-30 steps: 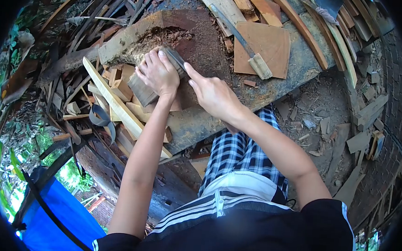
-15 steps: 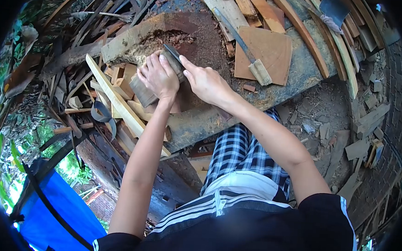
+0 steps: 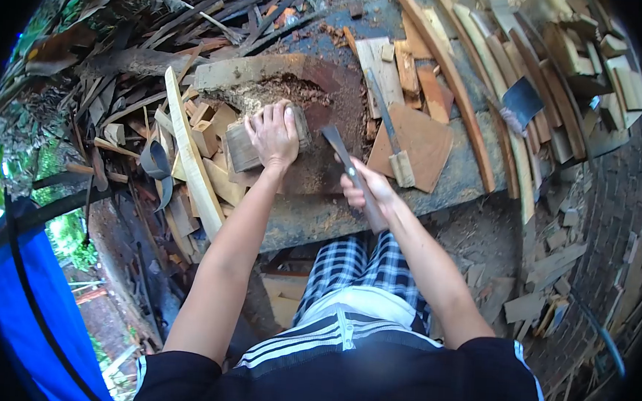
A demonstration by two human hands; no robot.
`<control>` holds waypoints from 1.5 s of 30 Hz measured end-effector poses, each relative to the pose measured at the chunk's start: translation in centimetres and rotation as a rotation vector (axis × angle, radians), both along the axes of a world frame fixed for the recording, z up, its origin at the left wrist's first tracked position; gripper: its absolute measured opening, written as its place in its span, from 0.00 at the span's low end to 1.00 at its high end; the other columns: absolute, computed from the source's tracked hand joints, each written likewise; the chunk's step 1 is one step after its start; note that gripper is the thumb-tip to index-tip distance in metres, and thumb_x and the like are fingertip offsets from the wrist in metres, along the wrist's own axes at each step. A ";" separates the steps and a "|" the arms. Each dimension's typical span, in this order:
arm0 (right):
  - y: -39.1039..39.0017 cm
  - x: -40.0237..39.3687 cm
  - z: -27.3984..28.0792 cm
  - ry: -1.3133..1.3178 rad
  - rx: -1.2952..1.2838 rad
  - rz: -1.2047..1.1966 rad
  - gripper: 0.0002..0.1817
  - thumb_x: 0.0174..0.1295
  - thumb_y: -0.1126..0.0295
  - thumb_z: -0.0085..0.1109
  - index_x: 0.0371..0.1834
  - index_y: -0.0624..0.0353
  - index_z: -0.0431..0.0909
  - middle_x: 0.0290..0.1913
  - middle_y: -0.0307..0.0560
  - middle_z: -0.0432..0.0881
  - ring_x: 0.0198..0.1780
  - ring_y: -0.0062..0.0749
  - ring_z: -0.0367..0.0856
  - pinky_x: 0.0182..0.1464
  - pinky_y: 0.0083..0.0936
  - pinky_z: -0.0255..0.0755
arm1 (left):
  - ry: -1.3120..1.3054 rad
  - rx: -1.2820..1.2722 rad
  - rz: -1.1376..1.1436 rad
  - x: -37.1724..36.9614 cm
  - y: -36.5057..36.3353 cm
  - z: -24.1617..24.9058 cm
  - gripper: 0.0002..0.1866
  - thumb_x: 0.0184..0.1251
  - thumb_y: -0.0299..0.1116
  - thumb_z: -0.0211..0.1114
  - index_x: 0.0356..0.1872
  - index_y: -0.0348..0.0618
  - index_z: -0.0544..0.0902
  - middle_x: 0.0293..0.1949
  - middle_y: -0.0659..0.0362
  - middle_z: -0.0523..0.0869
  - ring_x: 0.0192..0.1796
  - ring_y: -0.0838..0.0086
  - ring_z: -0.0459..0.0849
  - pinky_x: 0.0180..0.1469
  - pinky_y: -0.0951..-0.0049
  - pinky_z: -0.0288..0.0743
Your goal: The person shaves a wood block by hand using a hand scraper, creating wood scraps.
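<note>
My left hand [image 3: 273,135] grips the top of a squarish wooden block [image 3: 242,150], its fingers curled over the far side. The block rests on a thick, reddish-brown slab of wood [image 3: 315,178] strewn with chips. To the right of the block, my right hand [image 3: 369,187] is closed round the brown handle of a knife [image 3: 334,140]. Its dark blade points up and left, apart from the block. Beyond the right hand, a long flat metal blade with a pale wooden handle [image 3: 402,170] lies across a flat brown board [image 3: 423,148].
Offcuts [image 3: 207,138] and a long pale strip of wood [image 3: 184,148] lie to the left. Curved wooden lengths [image 3: 456,87] line the right side of the workbench [image 3: 298,221]. Wood scraps [image 3: 552,266] litter the ground at right. A blue sheet [image 3: 34,315] hangs at lower left.
My right hand has drawn the knife away from the block, towards my body and to the right. The left hand stays on the block. The view has shifted.
</note>
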State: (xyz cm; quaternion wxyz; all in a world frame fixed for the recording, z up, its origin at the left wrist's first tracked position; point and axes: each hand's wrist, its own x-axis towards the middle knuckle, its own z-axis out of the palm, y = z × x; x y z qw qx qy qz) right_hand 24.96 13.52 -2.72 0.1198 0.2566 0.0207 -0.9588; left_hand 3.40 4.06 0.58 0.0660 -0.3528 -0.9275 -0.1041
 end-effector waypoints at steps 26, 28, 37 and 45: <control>1.3 -0.4 9.7 -0.267 1.279 0.086 0.17 0.69 0.53 0.60 0.41 0.55 0.72 0.25 0.35 0.75 0.18 0.19 0.73 0.20 0.21 0.69 | -0.717 0.801 -0.528 5.0 -9.3 18.0 0.73 0.40 0.40 0.87 0.79 0.49 0.35 0.70 0.46 0.62 0.70 0.56 0.68 0.70 0.55 0.66; 0.5 -1.9 12.6 -0.150 1.114 0.080 0.17 0.71 0.52 0.57 0.40 0.55 0.71 0.27 0.35 0.77 0.22 0.18 0.75 0.21 0.18 0.70 | -0.753 0.861 -0.548 5.6 -9.7 17.9 0.72 0.40 0.41 0.87 0.79 0.50 0.36 0.69 0.47 0.62 0.69 0.57 0.69 0.68 0.55 0.68; -3.3 -4.7 18.2 0.063 1.185 0.188 0.25 0.72 0.46 0.52 0.54 0.59 0.73 0.41 0.42 0.83 0.37 0.18 0.80 0.27 0.16 0.73 | -0.526 1.110 -0.364 4.9 -8.6 17.2 0.60 0.41 0.39 0.87 0.73 0.50 0.53 0.61 0.52 0.65 0.62 0.63 0.74 0.62 0.59 0.73; -6.4 -8.1 18.5 0.027 1.434 -0.158 0.22 0.67 0.51 0.62 0.48 0.58 0.72 0.19 0.33 0.72 0.17 0.17 0.73 0.19 0.17 0.67 | 0.010 0.866 -0.147 1.4 -8.2 11.0 0.60 0.41 0.42 0.86 0.73 0.50 0.53 0.54 0.52 0.64 0.58 0.59 0.69 0.60 0.59 0.69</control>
